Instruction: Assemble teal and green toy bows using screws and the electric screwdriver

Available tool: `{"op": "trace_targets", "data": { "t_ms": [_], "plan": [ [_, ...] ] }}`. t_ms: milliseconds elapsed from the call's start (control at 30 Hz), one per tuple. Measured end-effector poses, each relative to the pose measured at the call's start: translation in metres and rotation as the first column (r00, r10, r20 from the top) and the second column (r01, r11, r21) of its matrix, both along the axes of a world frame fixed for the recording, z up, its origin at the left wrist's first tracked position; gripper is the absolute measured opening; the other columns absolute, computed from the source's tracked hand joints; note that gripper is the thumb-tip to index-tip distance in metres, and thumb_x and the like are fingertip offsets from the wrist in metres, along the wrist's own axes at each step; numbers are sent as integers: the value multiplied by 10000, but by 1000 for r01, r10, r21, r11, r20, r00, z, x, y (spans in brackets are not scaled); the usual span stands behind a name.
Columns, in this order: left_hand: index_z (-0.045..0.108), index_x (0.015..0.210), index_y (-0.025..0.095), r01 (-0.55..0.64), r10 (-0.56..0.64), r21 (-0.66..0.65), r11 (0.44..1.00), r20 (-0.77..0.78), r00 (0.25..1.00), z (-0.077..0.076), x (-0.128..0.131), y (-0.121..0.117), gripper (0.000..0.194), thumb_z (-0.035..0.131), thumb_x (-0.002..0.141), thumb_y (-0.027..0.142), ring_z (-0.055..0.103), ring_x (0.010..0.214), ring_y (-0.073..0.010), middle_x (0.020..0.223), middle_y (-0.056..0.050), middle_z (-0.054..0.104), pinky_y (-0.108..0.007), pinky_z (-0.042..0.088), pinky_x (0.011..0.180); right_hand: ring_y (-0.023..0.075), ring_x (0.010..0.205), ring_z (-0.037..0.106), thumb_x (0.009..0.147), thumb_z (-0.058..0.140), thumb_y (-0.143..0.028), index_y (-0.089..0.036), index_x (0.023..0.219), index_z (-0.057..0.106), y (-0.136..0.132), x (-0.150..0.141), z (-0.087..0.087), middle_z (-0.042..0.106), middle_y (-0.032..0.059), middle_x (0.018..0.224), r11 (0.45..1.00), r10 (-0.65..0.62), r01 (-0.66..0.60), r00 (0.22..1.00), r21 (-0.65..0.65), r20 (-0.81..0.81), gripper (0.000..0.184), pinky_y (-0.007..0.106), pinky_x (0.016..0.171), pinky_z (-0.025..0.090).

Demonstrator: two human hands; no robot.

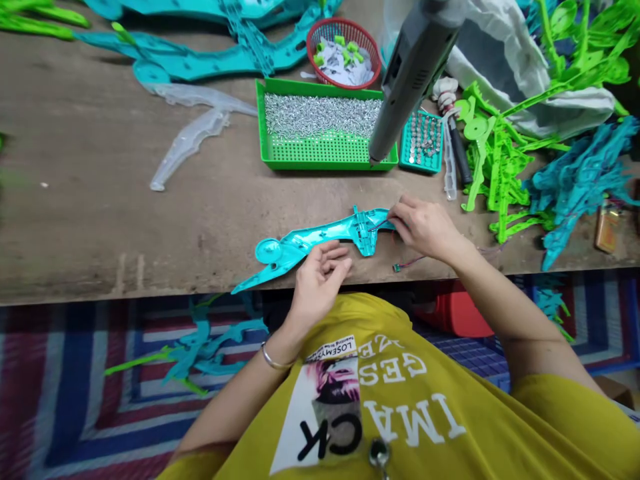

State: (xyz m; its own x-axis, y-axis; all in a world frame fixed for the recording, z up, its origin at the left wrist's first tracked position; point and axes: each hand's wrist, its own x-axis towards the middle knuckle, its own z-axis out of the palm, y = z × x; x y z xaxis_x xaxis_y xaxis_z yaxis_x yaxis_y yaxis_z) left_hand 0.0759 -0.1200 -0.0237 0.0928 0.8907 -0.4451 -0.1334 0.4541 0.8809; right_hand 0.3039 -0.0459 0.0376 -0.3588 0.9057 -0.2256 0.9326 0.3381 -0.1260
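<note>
A long turquoise plastic half-shell (pixel 320 235) lies along the front of the table, hollow side up, with a round disc near its left end and a cross-shaped block right of its middle. My left hand (pixel 320 277) is at its lower edge, fingers loosely curled and thumb apart, gripping nothing. At the shell's right end, my right hand (pixel 425 227) has its fingertips pinched on thin wires that run into the shell. A small green connector (pixel 397 268) on dark and red wires lies below that hand, near the table edge.
Behind the shell stands a green tray (pixel 325 163) of screws, with a dark power screwdriver (pixel 413 73) hanging above. A teal box (pixel 421 143) of small metal discs, a red basket (pixel 313 40), a translucent part (pixel 193 137) and piles of green parts (pixel 500 173) and turquoise parts (pixel 580 180) surround it.
</note>
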Motion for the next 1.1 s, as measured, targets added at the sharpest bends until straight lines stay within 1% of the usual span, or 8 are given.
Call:
{"op": "trace_targets", "data": {
  "t_ms": [67,133,200,267,367,433,633,1100],
  "plan": [
    [594,1173,189,-93,107,-88,992,168,980,0,7,-2,553,847,733,406,736,1061,-225,1220,-121,726,-384,609,940,237,889,640,996,500,-264,-164,1040,714,1,6,-16,682,118,1018,1000,-10,10,989,-2,-150,240,328,691,402],
    [600,1121,195,-177,223,-173,969,295,929,3,14,-2,534,876,700,373,724,1119,-230,1198,-108,739,-396,568,1024,234,937,646,996,511,-262,-170,1019,712,0,12,-31,677,113,1022,999,-19,26,957,22,-288,222,332,763,453],
    [604,1063,198,-224,302,-236,946,376,876,8,20,1,501,889,683,359,729,1103,-220,1145,-88,755,-391,554,1040,225,943,649,1007,510,-277,-177,1000,711,-3,15,-41,676,102,993,998,-20,44,922,54,-386,224,336,803,478],
    [603,1015,204,-236,332,-265,935,414,848,12,23,5,471,892,683,369,737,1049,-203,1052,-58,764,-388,563,1017,214,930,652,1011,522,-291,-188,988,714,-7,18,-47,675,88,963,995,-12,55,893,82,-450,219,337,820,494],
    [605,954,221,-220,329,-294,930,403,854,20,26,13,445,898,680,414,735,941,-194,933,1,737,-386,608,880,198,925,657,1004,550,-284,-205,987,720,-12,20,-48,672,74,956,990,6,70,855,126,-519,188,336,840,511],
    [617,931,224,-213,317,-293,932,375,871,24,28,18,441,904,673,439,730,930,-203,963,10,730,-375,612,813,191,922,660,1000,560,-270,-208,995,722,-15,21,-47,671,69,949,982,19,90,832,168,-555,174,336,850,517],
    [726,941,146,-108,192,-226,968,396,898,28,39,25,504,909,646,512,710,1068,-280,1044,-107,771,-412,572,922,187,914,668,994,555,-259,-222,978,697,-25,15,-41,683,66,948,975,45,98,793,201,-607,147,348,843,538],
    [748,907,131,-163,262,-258,952,416,871,14,39,24,482,939,605,453,743,908,-249,926,-105,792,-402,588,866,197,911,680,971,552,-204,-227,949,660,-27,18,-44,714,60,929,972,86,76,761,220,-643,113,375,854,551]
  ]
}}
